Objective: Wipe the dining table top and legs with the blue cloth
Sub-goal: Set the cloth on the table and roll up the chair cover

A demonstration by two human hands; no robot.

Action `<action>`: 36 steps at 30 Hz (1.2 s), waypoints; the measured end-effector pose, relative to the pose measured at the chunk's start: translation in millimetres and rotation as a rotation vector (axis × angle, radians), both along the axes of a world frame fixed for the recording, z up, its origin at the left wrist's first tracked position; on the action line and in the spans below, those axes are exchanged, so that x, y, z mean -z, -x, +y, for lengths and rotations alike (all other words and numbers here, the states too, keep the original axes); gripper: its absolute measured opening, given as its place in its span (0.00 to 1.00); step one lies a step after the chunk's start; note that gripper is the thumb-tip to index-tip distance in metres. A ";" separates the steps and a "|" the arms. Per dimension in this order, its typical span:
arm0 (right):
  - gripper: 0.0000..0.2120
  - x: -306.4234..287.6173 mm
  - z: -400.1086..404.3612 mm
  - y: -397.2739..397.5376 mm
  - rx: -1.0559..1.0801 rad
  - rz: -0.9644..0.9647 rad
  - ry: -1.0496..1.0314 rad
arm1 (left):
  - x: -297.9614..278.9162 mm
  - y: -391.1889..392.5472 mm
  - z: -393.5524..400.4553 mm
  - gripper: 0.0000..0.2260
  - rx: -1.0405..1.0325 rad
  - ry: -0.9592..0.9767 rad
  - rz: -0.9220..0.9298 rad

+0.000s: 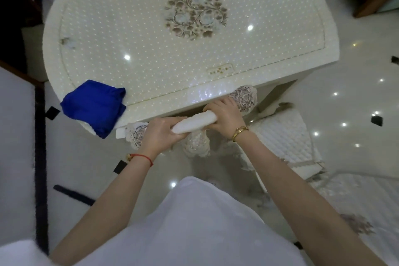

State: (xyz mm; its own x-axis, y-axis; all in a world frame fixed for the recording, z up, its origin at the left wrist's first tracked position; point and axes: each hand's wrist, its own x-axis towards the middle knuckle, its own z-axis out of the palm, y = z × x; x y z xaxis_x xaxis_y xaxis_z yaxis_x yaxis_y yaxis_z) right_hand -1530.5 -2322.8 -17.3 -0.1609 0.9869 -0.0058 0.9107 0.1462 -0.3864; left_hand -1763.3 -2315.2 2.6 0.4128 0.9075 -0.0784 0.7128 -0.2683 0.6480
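Along the near edge of the dining table (151, 34), both hands close around a rolled white cover (194, 124), a tight cream-coloured tube with lace trim showing at each end. No brand, label or readable writing shows anywhere; the tabletop carries only a dotted pattern, a round floral medallion (195, 15) near its centre and small ornamental motifs by its edges.

Just below the table's near edge, the left hand (163, 133) wraps the left end of the roll, fingers curled fully over it and the thumb tucked under, so the hand is shut in a firm grip. A red string bracelet (142, 157) circles that wrist. To its right, also against the table's near edge, the right hand (225, 114) clasps the other end of the roll in the same closed grip, knuckles up, with a gold bangle (239, 133) on the wrist. Lace (245, 98) spills out past this hand and more hangs down under the roll between the two hands.

On the table's near left corner lies the blue cloth (94, 106), bunched and folded, partly draped over the rim and touched by neither hand. To the right of the table stands a chair with a quilted white cushion (282, 134).
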 end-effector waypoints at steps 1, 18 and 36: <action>0.26 1.6 -6.3 3.1 0.048 0.017 -0.011 | -0.1 -0.2 -1.5 0.19 0.011 -0.011 0.005; 0.20 26.6 -363.1 48.2 1.214 0.382 0.134 | 14.0 -28.2 -132.3 0.12 0.558 -0.231 -0.120; 0.20 54.7 -691.6 89.7 1.911 0.630 0.246 | 58.9 -182.6 -368.1 0.13 0.917 0.361 0.441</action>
State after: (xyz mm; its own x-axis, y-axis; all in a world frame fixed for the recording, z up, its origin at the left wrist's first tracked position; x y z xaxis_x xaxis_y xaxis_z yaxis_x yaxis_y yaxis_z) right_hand -1620.2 -3014.4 -72.0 0.8465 -0.1511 -0.5106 -0.4380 -0.7428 -0.5064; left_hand -1580.7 -2683.3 -56.3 0.7929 0.1606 -0.5878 0.5278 -0.6631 0.5308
